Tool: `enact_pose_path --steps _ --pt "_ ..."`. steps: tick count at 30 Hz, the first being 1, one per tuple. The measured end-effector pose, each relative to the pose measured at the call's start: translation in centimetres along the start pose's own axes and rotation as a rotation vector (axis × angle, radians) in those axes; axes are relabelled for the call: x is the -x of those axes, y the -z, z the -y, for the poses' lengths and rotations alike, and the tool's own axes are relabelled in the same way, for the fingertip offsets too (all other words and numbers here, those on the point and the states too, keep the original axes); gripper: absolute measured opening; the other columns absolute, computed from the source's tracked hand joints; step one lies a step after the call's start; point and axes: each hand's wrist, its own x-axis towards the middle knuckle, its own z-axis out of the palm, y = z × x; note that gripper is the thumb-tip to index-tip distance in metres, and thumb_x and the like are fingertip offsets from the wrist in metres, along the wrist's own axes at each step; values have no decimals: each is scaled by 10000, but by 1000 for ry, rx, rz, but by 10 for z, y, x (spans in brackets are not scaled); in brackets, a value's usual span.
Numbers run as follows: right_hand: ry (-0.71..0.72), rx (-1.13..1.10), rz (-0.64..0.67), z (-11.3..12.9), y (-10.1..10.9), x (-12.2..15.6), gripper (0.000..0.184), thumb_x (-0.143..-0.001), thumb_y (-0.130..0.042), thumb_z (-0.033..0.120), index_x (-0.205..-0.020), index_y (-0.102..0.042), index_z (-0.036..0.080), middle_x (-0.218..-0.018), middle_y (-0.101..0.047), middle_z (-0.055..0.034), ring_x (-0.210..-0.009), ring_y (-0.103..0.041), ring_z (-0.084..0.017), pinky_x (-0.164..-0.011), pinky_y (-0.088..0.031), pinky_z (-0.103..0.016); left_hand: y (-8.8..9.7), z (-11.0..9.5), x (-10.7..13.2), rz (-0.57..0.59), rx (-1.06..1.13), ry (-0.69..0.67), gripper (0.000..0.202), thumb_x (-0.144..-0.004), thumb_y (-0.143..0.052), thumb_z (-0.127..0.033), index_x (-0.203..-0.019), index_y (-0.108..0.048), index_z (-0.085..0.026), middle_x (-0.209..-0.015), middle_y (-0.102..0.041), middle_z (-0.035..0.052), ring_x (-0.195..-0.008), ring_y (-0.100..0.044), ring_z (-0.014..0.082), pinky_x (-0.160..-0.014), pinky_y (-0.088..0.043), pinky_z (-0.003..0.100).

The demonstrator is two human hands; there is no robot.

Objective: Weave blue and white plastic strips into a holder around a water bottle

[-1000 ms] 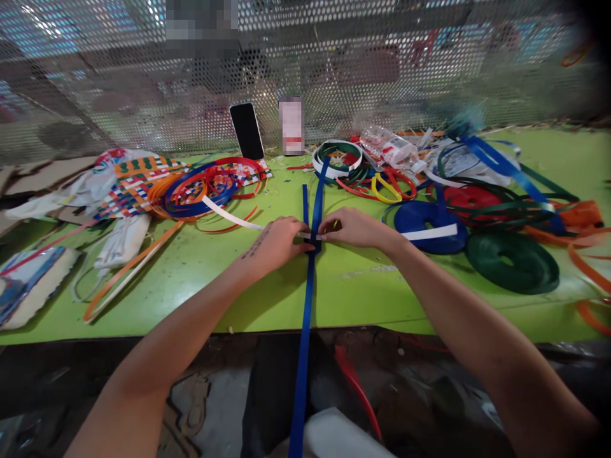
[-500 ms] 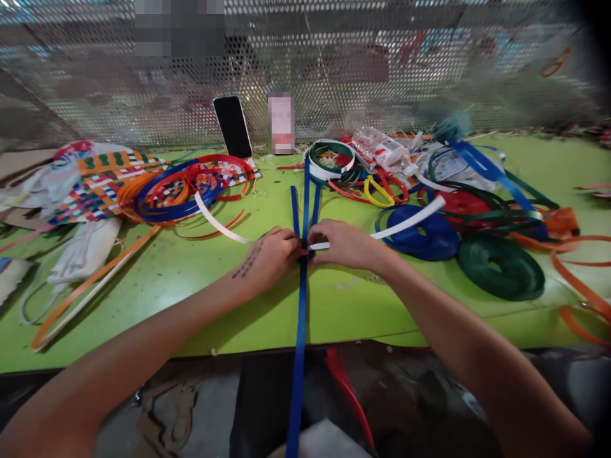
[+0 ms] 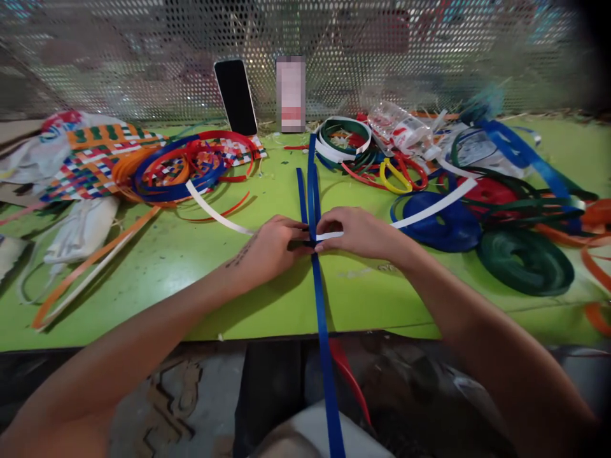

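Note:
Blue plastic strips (image 3: pixel 324 318) run lengthwise in front of me, with one long end hanging over the table's front edge. A white plastic strip (image 3: pixel 432 207) crosses them, curving up at both ends. My left hand (image 3: pixel 281 245) pinches the strips at the crossing, its fingertips partly hiding it. On the other side, my right hand (image 3: pixel 356 234) grips the white strip between thumb and fingers, close to the crossing. The two hands' fingertips nearly meet there.
On the green table (image 3: pixel 157 280) lie a blue coil (image 3: pixel 436 222), a green coil (image 3: pixel 525 261), yellow-and-red-handled scissors (image 3: pixel 396 178), a plastic bottle (image 3: pixel 398 130) and woven pieces (image 3: pixel 90 162). Two phones, one a black-screened phone (image 3: pixel 236 98), lean against the perforated metal panel (image 3: pixel 329 63).
The view has shifted, so the table items sit higher and those at the right lie further right. Both hands stay at the crossing; the blue strip's hanging end now slants to the right.

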Motion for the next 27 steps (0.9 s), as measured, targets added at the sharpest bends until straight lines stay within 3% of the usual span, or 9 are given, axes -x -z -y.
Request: enact_pose_path --steps 6,15,27 --pt "-14 -13 -4 0 -1 1 108 -835 -831 220 -939 -804 214 -927 -802 -26 -850 -703 -201 -732 -470 -302 -2 0 3 -9 -15 -19 178 -992 -792 -286 -1131 -904 -293 -1270 -834 70 -1185 -767 316 -1065 -626 466" --pt "-7 -12 22 3 0 2 67 -846 -829 217 -905 -795 215 -902 -795 -26 -828 -696 -194 -728 -480 -303 -3 -1 4 -57 -2 -53 148 -998 -795 -273 -1103 -899 -261 -1181 -842 89 -1085 -777 284 -1013 -631 444" --pt "-16 -62 24 -9 -5 -5 73 -817 -853 247 -817 -788 213 -774 -744 -7 -716 -644 -165 -661 -456 -288 -5 -5 4 -17 -15 -3 100 -966 -833 -262 -1032 -896 -223 -1063 -842 90 -1034 -773 292 -933 -634 421"
